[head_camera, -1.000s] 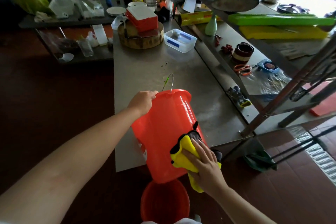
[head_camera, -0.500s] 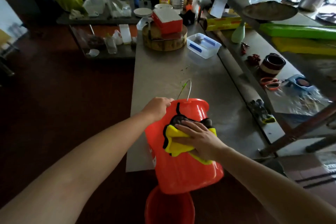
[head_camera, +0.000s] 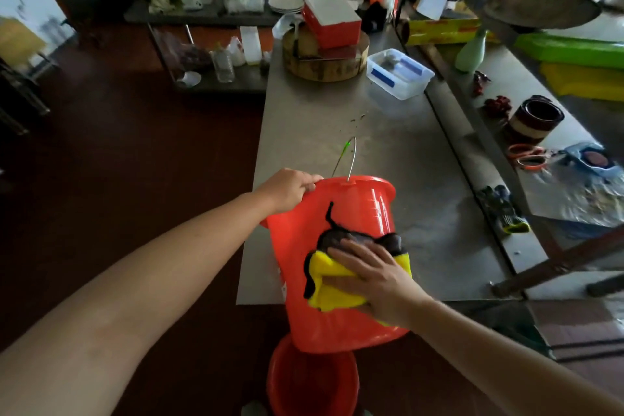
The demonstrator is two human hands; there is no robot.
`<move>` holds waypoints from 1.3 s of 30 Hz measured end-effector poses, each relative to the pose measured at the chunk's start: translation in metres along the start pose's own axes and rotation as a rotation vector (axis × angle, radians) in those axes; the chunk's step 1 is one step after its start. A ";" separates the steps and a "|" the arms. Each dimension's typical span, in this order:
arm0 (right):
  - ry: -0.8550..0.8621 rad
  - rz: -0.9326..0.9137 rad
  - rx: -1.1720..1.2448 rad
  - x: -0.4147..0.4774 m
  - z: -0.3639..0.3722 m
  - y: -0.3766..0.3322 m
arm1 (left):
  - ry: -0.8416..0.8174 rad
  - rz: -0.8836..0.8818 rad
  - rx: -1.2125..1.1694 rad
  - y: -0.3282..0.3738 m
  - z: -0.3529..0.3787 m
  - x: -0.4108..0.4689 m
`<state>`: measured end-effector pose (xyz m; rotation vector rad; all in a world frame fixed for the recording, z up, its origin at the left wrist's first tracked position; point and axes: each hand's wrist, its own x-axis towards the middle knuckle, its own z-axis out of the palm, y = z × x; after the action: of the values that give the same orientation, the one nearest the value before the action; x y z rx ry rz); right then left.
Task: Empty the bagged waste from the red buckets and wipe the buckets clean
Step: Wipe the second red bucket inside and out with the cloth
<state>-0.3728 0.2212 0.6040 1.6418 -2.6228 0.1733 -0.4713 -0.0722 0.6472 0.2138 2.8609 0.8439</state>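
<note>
**Bucket tilted rim-away; cloth hand on mid-wall**

The red bucket (head_camera: pixel 358 213) is held at lower centre of the frame, over the near edge of the steel table (head_camera: pixel 371 132); its long axis runs from the rim at frame centre down to the base at lower centre; the wire handle (head_camera: pixel 351 159) stands up from the rim. The left hand (head_camera: pixel 290 188) grips the rim at its upper-left side, fingers curled over the lip. The right hand (head_camera: pixel 378 284) lies flat, fingers extended, pressing a yellow cloth (head_camera: pixel 329 284) against the side wall about midway along. The base end lies nearer the right hand, the rim band nearer the left. Judgement: outer-wall wiping is in hand; the coming stroke likely follows the axis. A second red bucket (head_camera: pixel 310 382) stands on the floor directly below, partly hidden.
</note>
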 end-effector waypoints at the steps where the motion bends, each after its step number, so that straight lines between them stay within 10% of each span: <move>1: -0.006 -0.034 -0.019 -0.016 0.007 -0.008 | -0.005 -0.004 -0.006 -0.002 0.000 -0.001; 10: -0.057 -0.284 -0.088 -0.040 0.018 -0.013 | 0.048 0.008 -0.036 -0.019 0.003 -0.017; 21: 0.062 0.041 0.045 0.081 -0.028 0.056 | 0.098 -0.043 -0.120 -0.052 -0.009 -0.049; 33: 0.121 -0.012 0.086 -0.050 0.032 -0.032 | 0.111 -0.154 -0.313 -0.073 -0.009 -0.067; 39: 0.089 -0.001 0.085 -0.039 0.029 -0.045 | 0.295 0.026 0.036 -0.065 -0.012 -0.080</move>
<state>-0.3148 0.2336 0.5751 1.6197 -2.5826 0.3542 -0.4009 -0.1466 0.6298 0.1416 3.1542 0.8976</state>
